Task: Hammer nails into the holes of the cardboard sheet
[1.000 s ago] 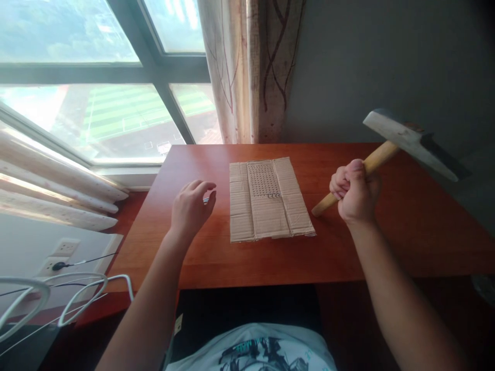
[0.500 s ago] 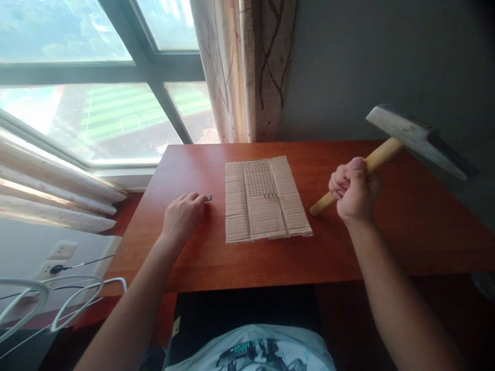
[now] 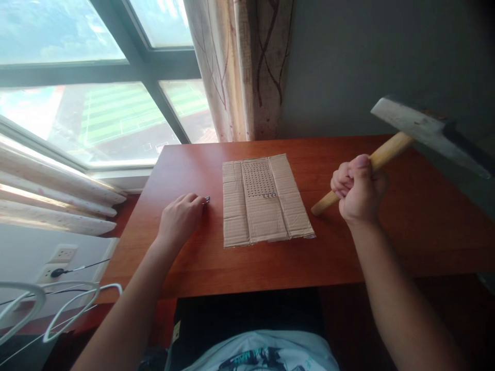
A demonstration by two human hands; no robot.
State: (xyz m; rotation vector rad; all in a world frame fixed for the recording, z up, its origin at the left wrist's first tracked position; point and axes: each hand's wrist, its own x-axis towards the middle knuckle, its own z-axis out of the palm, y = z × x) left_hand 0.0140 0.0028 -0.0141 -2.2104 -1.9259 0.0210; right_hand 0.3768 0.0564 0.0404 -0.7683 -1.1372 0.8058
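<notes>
My right hand (image 3: pixel 358 190) is wrapped round the wooden handle of a hammer (image 3: pixel 390 147), raised over the right side of the desk with its metal head up and to the right. On the left, my left hand (image 3: pixel 180 216) rests low over the desktop, fingers curled and pinched on a few small metal nails (image 3: pixel 207 200) whose ends show at the fingertips. Between my hands lies a flat piece of cardboard (image 3: pixel 266 221). It bears a grid of dark dots, and several small metal bits (image 3: pixel 269 196) stand along the grid's near edge.
The reddish-brown desk (image 3: pixel 247 275) has its near edge close to my body. A window (image 3: pixel 116 118) and curtains (image 3: pixel 228 67) are behind and to the left. White cables (image 3: pixel 73 304) hang at lower left, near a wall socket (image 3: pixel 50 270).
My right hand and the hammer have shifted slightly right, the head a little higher. My left hand has barely moved, and more of the nails shows at its fingertips. The view has shifted a little.
</notes>
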